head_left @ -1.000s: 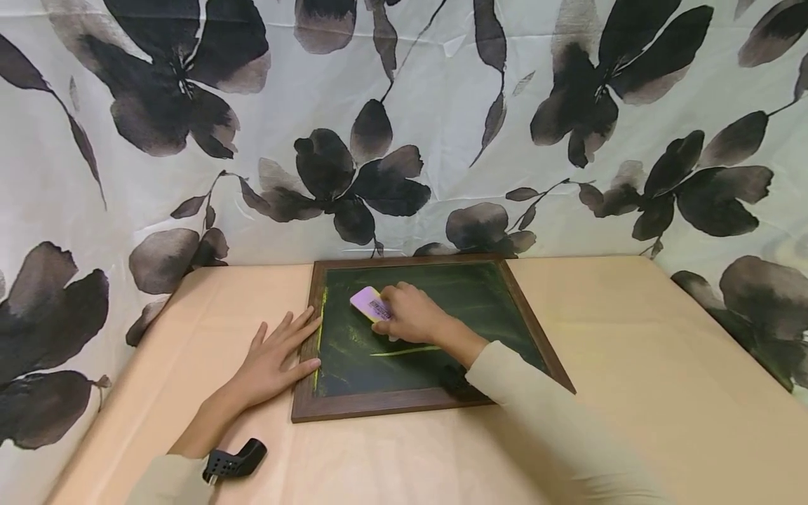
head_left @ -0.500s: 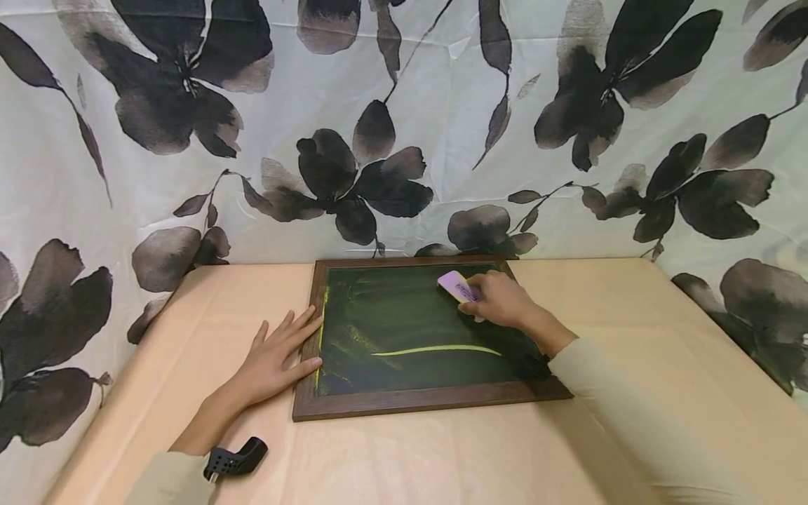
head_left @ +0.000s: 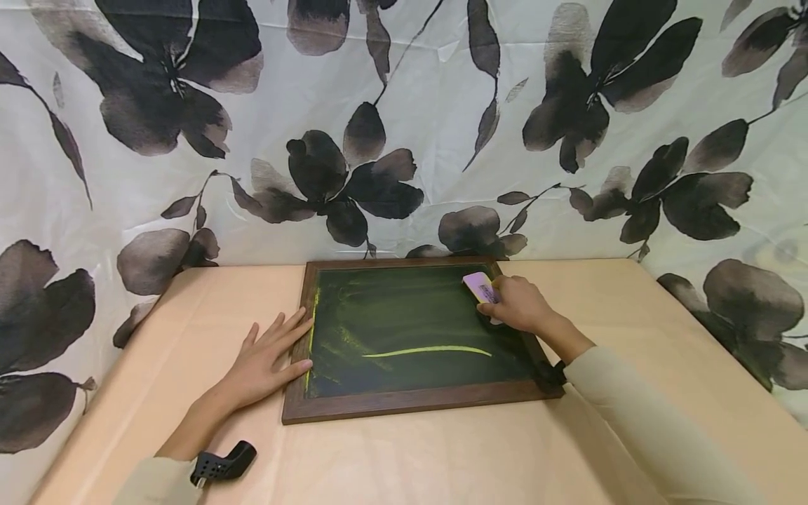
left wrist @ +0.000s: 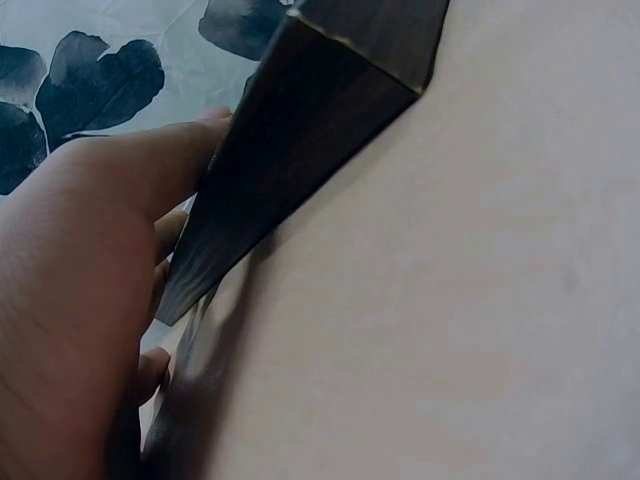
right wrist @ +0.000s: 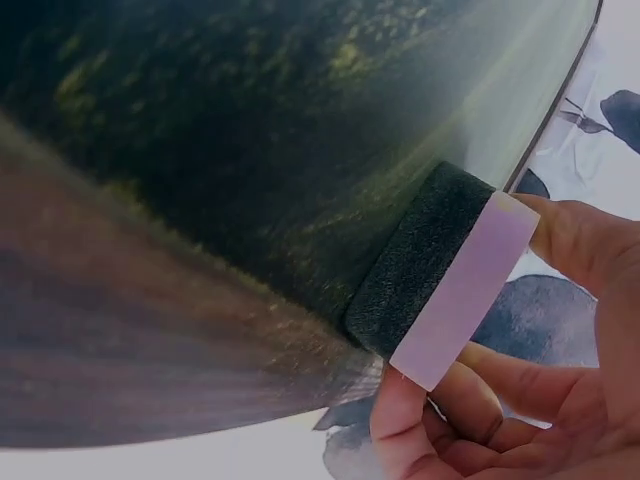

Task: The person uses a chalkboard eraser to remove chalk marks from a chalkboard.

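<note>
Dark green slate set in a brown wooden frame makes up the chalkboard (head_left: 416, 337), which lies flat on the peach-covered table (head_left: 631, 337) near its far edge, close under the flower-printed curtain (head_left: 404, 105). The board's surface is smeared with pale chalk haze; one yellow chalk line (head_left: 429, 349) runs left to right across its near half, and a yellow streak follows the inside of the left frame rail. The eraser (head_left: 478, 286) is a small block with a pink plastic back and a dark felt pad; it sits at the far right corner of the board, felt against the slate.

In the right wrist view the board is blurred and much of the eraser's length is hidden behind the fingers (right wrist: 570, 235). In the left wrist view only a corner of the frame (left wrist: 300, 130) and part of the palm show. The black wrist mount (head_left: 222, 463) is partly covered by the sleeve.

The right hand (head_left: 514, 305) pinches the eraser, thumb on one long side and curled fingers on the other. The left hand (head_left: 265, 361) lies flat on the table with fingers straight and spread, their tips resting against the left frame rail.
</note>
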The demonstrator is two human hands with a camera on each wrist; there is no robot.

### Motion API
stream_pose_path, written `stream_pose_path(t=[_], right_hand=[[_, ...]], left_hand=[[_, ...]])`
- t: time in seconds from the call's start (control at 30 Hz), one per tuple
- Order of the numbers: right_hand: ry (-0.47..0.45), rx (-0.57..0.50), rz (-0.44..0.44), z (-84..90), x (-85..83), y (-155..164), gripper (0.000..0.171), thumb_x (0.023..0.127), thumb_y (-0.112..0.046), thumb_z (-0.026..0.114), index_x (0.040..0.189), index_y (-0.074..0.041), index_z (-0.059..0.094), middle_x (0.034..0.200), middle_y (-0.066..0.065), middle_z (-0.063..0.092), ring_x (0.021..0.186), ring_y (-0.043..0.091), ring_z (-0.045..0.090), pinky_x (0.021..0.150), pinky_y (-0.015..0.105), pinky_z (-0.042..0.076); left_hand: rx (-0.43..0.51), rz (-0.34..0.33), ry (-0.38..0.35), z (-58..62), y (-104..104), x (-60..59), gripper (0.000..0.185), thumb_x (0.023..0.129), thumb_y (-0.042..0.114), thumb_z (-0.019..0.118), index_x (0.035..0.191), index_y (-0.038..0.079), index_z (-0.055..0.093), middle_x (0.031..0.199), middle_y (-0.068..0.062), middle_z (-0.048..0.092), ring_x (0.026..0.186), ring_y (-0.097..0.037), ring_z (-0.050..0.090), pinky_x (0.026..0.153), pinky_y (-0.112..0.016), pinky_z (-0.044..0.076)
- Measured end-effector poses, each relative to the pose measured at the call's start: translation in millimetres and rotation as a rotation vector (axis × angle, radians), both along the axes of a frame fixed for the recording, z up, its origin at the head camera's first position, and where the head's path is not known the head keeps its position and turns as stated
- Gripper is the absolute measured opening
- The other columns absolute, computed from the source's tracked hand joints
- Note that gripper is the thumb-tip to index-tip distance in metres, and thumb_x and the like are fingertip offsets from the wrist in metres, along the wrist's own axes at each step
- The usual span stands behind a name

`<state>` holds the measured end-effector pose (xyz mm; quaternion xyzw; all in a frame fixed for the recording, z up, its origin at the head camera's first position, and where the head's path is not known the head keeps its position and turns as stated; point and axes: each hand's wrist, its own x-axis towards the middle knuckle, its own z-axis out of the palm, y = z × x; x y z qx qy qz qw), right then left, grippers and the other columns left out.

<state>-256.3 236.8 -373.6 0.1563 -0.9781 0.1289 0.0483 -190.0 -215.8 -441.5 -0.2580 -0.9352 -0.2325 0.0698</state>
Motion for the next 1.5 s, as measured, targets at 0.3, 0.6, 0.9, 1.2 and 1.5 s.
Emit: stream_pose_path(t=[0.3, 0.6, 0.9, 1.2, 1.5], right_hand=[[-0.03, -0.035, -0.001, 2.8, -1.3, -14, 0.038, 0.08, -0.03, 0.074, 0.091, 0.005, 0.067, 0.066, 0.005, 0.06, 0.057, 0.02, 0.054, 0.048, 0.031, 0.04], [-0.048, -0.107, 0.086, -2.9, -0.6, -47, 0.045, 0.08, -0.03, 0.075, 0.106, 0.006, 0.068, 0.077, 0.006, 0.066, 0.06, 0.014, 0.058, 0.052, 0.029, 0.045], [-0.057, -0.129, 0.163, -7.6, 3.2, -93, 0.055, 0.081, -0.033, 0.074, 0.119, 0.005, 0.064, 0.095, 0.011, 0.069, 0.072, 0.016, 0.059, 0.062, 0.032, 0.048], [-0.077, -0.077, 0.241, -5.2, 8.4, -148, 0.055, 0.083, -0.036, 0.073, 0.122, 0.002, 0.063, 0.096, 0.008, 0.065, 0.084, 0.019, 0.056, 0.072, 0.036, 0.047], [-0.105, -0.066, 0.304, -2.9, 18.4, -180, 0.054, 0.083, -0.036, 0.074, 0.124, -0.002, 0.063, 0.098, 0.008, 0.062, 0.083, 0.017, 0.053, 0.07, 0.033, 0.046]], left_hand=[[0.009, -0.002, 0.007, 3.2, 1, 2.5, 0.068, 0.091, 0.047, 0.059, 0.149, 0.017, 0.038, 0.156, -0.008, 0.024, 0.14, -0.042, 0.018, 0.104, -0.069, 0.001], [0.012, 0.003, -0.007, 1.0, 0, 6.4, 0.068, 0.091, 0.046, 0.059, 0.148, 0.015, 0.039, 0.156, -0.009, 0.024, 0.14, -0.043, 0.018, 0.104, -0.069, 0.001], [0.009, -0.004, -0.01, -0.7, -3, 6.6, 0.069, 0.09, 0.048, 0.059, 0.149, 0.017, 0.038, 0.157, -0.008, 0.023, 0.141, -0.041, 0.016, 0.105, -0.068, 0.0], [0.002, -0.006, 0.003, 1.2, 1, 4.6, 0.069, 0.091, 0.048, 0.059, 0.148, 0.016, 0.039, 0.157, -0.009, 0.023, 0.141, -0.041, 0.017, 0.105, -0.068, 0.001], [-0.005, 0.005, 0.015, -2.1, 3, 4.5, 0.069, 0.09, 0.048, 0.06, 0.147, 0.016, 0.041, 0.156, -0.009, 0.024, 0.141, -0.042, 0.017, 0.104, -0.069, 0.001]])
